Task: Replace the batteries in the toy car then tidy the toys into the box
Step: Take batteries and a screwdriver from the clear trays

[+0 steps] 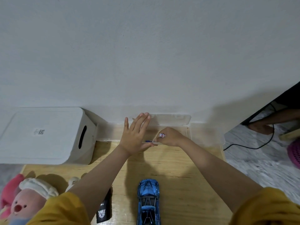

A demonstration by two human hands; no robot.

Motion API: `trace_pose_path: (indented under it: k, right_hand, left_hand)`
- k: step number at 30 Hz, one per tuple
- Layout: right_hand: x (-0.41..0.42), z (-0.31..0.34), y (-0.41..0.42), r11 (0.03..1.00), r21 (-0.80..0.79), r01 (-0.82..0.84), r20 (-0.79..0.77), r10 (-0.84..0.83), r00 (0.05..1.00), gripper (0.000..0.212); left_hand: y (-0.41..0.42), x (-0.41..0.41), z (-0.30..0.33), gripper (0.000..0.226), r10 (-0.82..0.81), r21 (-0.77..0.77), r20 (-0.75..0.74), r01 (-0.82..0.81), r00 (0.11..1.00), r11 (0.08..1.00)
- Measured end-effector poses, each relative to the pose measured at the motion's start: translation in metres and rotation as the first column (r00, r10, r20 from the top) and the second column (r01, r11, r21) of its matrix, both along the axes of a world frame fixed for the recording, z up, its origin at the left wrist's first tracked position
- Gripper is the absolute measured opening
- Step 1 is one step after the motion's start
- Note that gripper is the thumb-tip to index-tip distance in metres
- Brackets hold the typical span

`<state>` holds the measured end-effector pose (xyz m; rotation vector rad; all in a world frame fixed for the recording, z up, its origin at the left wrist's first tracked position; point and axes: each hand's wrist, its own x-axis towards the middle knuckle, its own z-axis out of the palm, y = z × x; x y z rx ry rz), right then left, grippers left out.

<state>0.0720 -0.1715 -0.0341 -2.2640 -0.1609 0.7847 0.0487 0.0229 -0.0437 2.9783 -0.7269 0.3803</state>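
Head view: clear box (pixel 189 122) at far table (pixel 178 168) edge by wall, lid up; contents hard to tell. Left hand (pixel 135 135) flat, fingers straight, over box's near rim. Right hand (pixel 170 137) inside box, gripping battery (pixel 162 135) and small blue-tipped tool (pixel 150 141). Blue toy car (pixel 148 202) near table front, apart from box. White bin (pixel 47 135) left, closed. Pink plush (pixel 24 203) and black remote (pixel 103 211) lower left.

Left hand (pixel 135 135) lies flat, fingers straight, on a clear plastic case (pixel 170 120). Just beside it, right hand (pixel 170 137) grips a battery (pixel 161 135). Blue toy car (pixel 148 202) sits nearer, between the forearms.
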Motion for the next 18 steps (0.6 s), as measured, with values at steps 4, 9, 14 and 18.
trace_pose_path:
  k: [4, 9, 14, 18]
  right_hand:
    - [0.004, -0.002, 0.002, 0.999, 0.046, -0.025, -0.053, 0.027, 0.998, 0.037]
    - [0.007, -0.007, 0.002, 1.000, -0.004, -0.027, -0.027, 0.027, 0.999, 0.034]
    - [0.002, 0.002, -0.003, 1.000, -0.015, 0.023, 0.069, -0.022, 0.997, 0.029]
    - [-0.010, 0.018, -0.016, 0.994, 0.053, 0.098, 0.133, -0.104, 0.986, 0.027]
  left_hand:
    - [0.001, 0.001, -0.002, 0.110, 0.000, -0.003, -0.003, 0.000, 1.000, 1.000]
    - [-0.001, 0.001, -0.002, 0.107, 0.004, -0.009, -0.005, -0.004, 1.000, 1.000]
    - [-0.001, 0.001, -0.004, 0.105, 0.011, -0.019, -0.011, -0.011, 1.000, 1.000]
    - [-0.001, 0.002, -0.005, 0.105, 0.014, -0.019, -0.012, -0.014, 1.000, 1.000]
